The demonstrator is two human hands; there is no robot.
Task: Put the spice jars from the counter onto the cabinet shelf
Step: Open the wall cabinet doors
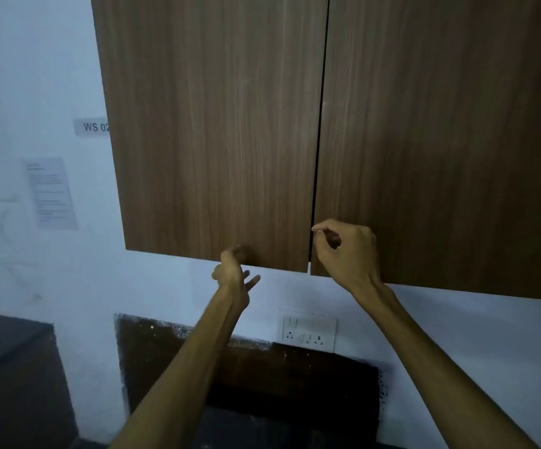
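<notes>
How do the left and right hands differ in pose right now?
The left hand is at the bottom edge of the left door, fingers loosely spread; the right hand is higher, curled at the gap beside the right door. The left hand shows edge-on; the right shows its back. Both are empty, and both doors look shut.

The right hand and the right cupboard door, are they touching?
Cannot tell. In the head view the right hand lies over the right door's inner edge, fingertips curled at the seam, but neither contact nor gap shows plainly.
</notes>
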